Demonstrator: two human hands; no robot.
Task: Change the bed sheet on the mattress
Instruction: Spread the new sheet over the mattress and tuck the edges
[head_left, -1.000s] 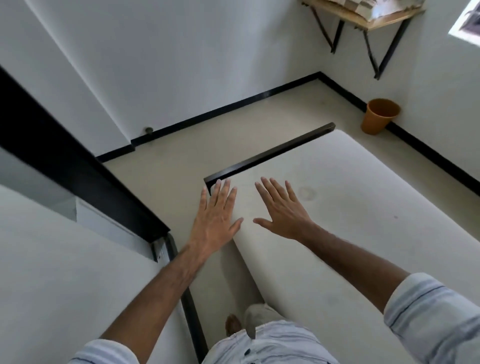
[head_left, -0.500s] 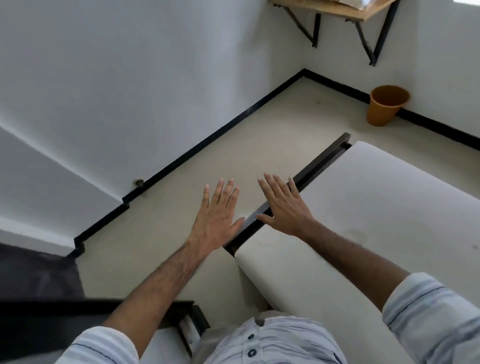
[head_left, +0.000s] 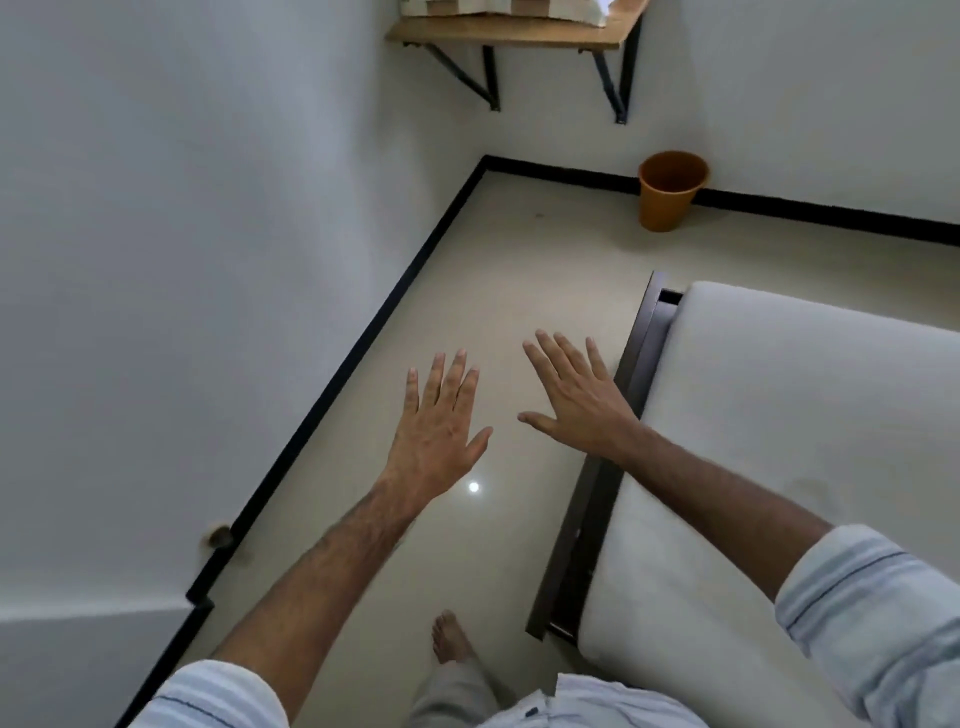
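A bare off-white mattress (head_left: 779, 415) lies on a dark bed frame (head_left: 631, 384) at the right, with no sheet on it. My left hand (head_left: 439, 421) is stretched out in the air over the floor, fingers straight and spread, holding nothing. My right hand (head_left: 576, 395) is also out flat with fingers spread, hovering over the floor just left of the frame's edge; its forearm crosses the mattress edge. No sheet is in sight.
A glossy beige floor strip (head_left: 493, 312) runs between the white wall and the bed. An orange bin (head_left: 670, 189) stands by the far wall. A wooden wall shelf (head_left: 511, 34) holds folded cloth. My bare foot (head_left: 451, 636) is on the floor below.
My view has swung so the bed now sits to the right. Both flat hands, earlier over the mattress corner, are now over the floor left of the frame.
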